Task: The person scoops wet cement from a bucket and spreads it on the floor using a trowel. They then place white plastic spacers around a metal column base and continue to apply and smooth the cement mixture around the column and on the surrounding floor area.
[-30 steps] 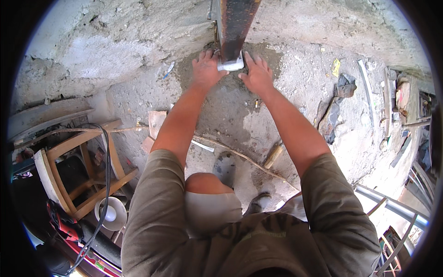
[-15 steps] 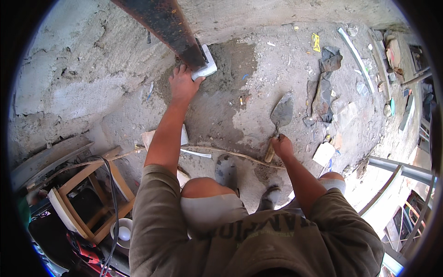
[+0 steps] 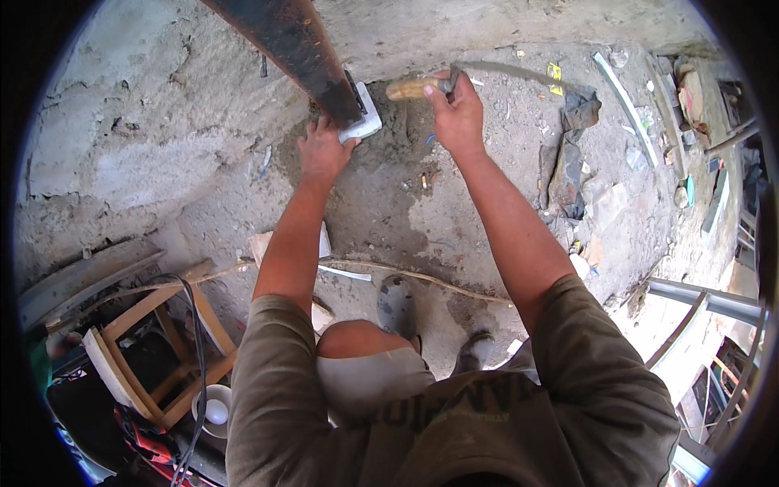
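A rusty steel post (image 3: 296,61) stands on a white base plate (image 3: 365,122) beside the rough wall, with damp grey mortar (image 3: 395,138) around it. My left hand (image 3: 324,154) rests against the near-left side of that base, fingers spread and bent, thumb at the plate. To the right of the post, my right hand (image 3: 458,114) is closed on a trowel, its wooden handle (image 3: 414,88) pointing left and its blade (image 3: 527,75) raised toward the right, blurred by motion.
A wooden frame (image 3: 118,369), black cable and white lamp (image 3: 215,410) lie at the lower left. A long branch or cord (image 3: 406,272) crosses near my boots. Dark scraps (image 3: 560,174), a white strip (image 3: 625,109) and metal channels (image 3: 702,300) are on the right.
My right hand left the base and took hold of the trowel on the floor, then lifted it up beside the post. My left hand stays at the plate.
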`<control>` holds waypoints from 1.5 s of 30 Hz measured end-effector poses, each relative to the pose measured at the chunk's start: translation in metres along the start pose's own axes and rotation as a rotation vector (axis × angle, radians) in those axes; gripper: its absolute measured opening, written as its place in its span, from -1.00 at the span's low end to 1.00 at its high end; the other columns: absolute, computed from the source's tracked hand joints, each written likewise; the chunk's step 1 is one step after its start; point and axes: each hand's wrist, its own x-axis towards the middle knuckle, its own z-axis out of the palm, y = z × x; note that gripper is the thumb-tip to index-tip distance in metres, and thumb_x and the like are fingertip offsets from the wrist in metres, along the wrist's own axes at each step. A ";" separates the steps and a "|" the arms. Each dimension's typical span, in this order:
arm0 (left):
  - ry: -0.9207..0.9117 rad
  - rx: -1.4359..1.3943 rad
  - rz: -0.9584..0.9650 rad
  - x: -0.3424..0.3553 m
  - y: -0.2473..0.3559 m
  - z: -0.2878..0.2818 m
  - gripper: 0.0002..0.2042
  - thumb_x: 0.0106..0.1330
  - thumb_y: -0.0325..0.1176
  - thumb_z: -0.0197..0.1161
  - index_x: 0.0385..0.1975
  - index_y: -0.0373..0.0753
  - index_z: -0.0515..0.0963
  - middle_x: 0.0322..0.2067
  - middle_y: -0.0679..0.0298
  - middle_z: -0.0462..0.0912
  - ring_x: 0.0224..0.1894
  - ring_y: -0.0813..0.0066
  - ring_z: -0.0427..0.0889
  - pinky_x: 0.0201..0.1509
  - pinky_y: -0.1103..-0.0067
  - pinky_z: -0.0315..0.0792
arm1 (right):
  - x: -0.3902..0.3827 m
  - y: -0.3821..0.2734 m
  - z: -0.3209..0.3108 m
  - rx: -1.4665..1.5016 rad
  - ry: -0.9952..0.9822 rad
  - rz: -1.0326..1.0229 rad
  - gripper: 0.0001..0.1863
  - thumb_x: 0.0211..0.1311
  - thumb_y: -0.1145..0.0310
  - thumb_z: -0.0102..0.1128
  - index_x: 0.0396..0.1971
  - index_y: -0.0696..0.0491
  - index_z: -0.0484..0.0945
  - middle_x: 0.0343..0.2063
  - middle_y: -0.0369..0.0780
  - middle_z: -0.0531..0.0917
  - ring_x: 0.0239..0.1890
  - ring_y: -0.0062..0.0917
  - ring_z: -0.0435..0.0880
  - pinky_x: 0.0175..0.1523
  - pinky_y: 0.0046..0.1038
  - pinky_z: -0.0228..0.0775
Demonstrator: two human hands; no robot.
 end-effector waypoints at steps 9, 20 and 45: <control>-0.019 -0.039 -0.010 0.004 0.004 -0.002 -0.46 0.19 -0.01 0.44 0.14 -0.10 0.57 0.14 0.34 0.52 0.27 0.20 0.38 0.24 0.10 0.30 | 0.039 0.014 0.074 -0.380 -0.086 -0.082 -0.70 0.20 0.36 0.33 -0.15 0.17 0.51 -0.40 0.13 0.68 -0.23 0.14 0.67 -0.14 -0.06 0.50; 0.002 -0.009 0.027 0.006 0.006 -0.009 -0.52 0.15 -0.06 0.47 0.07 -0.06 0.62 0.12 0.33 0.53 0.23 0.19 0.42 0.16 0.09 0.33 | 0.057 0.007 0.077 -0.414 -0.115 -0.002 -0.70 0.18 0.36 0.34 -0.16 0.17 0.52 -0.38 0.17 0.67 -0.22 0.16 0.65 -0.11 -0.02 0.50; 0.057 -0.025 0.023 0.007 0.005 0.013 -0.47 0.08 -0.06 0.52 0.06 -0.11 0.64 0.15 0.35 0.51 0.22 0.16 0.40 0.15 0.09 0.31 | 0.026 0.031 0.069 -0.451 -0.065 -0.073 -0.68 0.17 0.31 0.37 -0.27 0.22 0.47 -0.44 0.19 0.65 -0.26 0.19 0.65 -0.17 0.01 0.50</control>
